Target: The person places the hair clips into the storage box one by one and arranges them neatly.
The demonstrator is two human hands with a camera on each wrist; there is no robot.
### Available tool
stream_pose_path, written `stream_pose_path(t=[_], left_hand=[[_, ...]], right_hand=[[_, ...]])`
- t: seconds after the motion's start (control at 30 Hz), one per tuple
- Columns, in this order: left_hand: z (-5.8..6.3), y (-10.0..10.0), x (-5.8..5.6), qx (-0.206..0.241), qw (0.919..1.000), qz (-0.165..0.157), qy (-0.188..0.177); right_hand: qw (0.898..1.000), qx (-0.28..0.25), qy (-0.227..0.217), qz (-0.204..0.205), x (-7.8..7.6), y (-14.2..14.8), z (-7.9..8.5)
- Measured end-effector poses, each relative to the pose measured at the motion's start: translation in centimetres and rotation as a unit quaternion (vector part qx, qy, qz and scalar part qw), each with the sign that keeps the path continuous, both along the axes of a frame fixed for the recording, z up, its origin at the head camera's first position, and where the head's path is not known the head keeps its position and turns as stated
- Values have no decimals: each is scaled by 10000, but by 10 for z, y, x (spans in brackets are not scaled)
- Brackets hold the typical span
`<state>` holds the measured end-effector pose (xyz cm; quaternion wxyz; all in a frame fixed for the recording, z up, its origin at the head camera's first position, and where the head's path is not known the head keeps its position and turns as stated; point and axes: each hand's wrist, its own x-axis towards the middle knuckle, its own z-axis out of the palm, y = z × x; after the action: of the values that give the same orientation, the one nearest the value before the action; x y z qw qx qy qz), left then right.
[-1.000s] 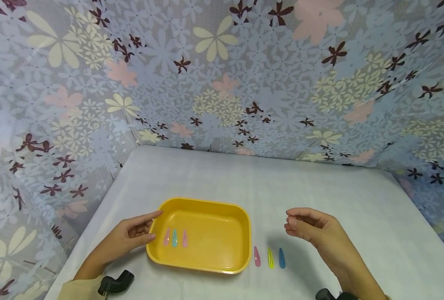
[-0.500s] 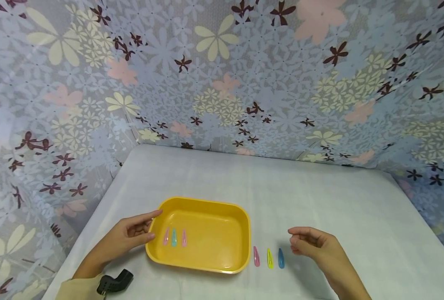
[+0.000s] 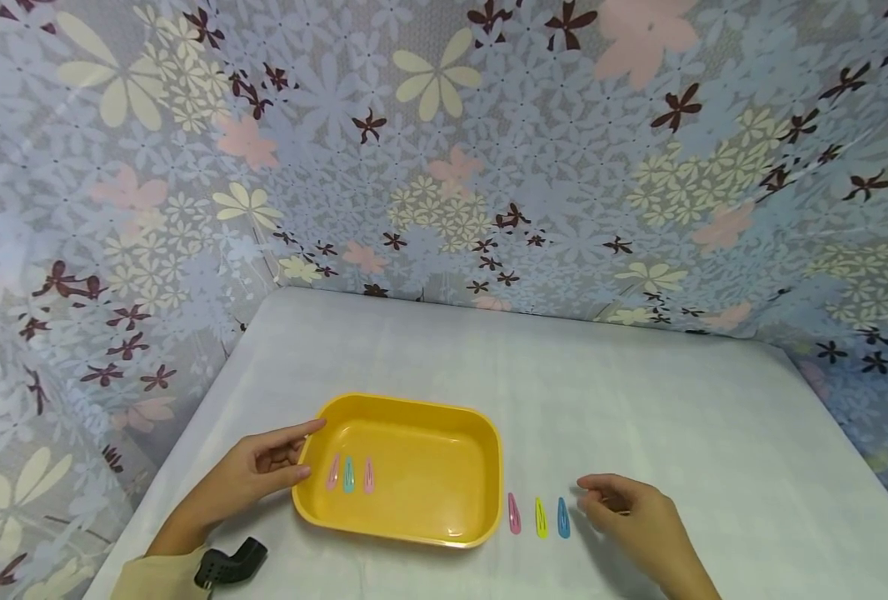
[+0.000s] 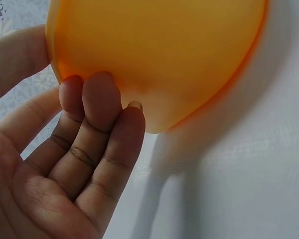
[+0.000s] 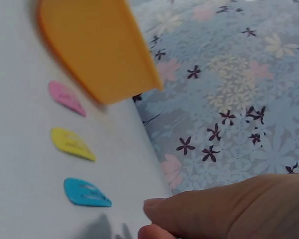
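My left hand (image 3: pixel 267 468) holds the left end of a yellow plastic tray (image 3: pixel 436 540), thumb and index finger at its rim. In the left wrist view several fingertips (image 4: pixel 100 97) bear against the outer wall. Inside the tray lie a pink snap hair clip (image 3: pixel 333 472), a turquoise one (image 3: pixel 349 475) and another pink one (image 3: pixel 369 476). Right of the tray, a pink hair clip (image 3: pixel 515 513), a yellow clip (image 3: pixel 541 517) and a blue clip (image 3: pixel 563 517) form a row. My right hand (image 3: pixel 635 521) hovers just right of the blue clip, fingers loosely bent, holding nothing.
A white cloth (image 3: pixel 639 392) covers the table. Flower-patterned fabric (image 3: pixel 444 167) hangs behind and at both sides. Near my left sleeve a black wrist-worn device (image 3: pixel 230 562) sits at the table's front.
My right hand has come down and toward the table's front, and now lies close beside the blue clip. The left hand, tray and hair clips keep their places.
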<state>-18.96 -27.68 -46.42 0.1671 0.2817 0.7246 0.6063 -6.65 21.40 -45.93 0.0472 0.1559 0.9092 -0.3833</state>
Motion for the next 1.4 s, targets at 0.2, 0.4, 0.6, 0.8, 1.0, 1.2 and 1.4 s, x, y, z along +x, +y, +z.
stream_pose_path(t=[0.2, 0.4, 0.6, 0.8, 1.0, 1.2, 1.4], left_hand=[[0, 0, 0, -10, 10000, -8, -55], [2, 1, 1, -69, 10000, 15, -18], [2, 1, 1, -100, 9999, 43, 34], [1, 0, 1, -35, 9999, -17, 105], [1, 0, 0, -84, 10000, 2, 1], [0, -1, 0, -59, 10000, -23, -8], [0, -1, 0, -47, 10000, -41, 54]], right_hand=[[9984, 522, 110, 211, 1, -4, -1], [9975, 602, 250, 271, 2, -6, -4], [9974, 621, 301, 217, 4, -11, -5], [9972, 634, 320, 224, 4, -22, -6], [9948, 860, 516, 183, 3, -29, -8], [9935, 983, 565, 92, 3, -32, -10], [9943, 891, 591, 29, 2, -36, -9]])
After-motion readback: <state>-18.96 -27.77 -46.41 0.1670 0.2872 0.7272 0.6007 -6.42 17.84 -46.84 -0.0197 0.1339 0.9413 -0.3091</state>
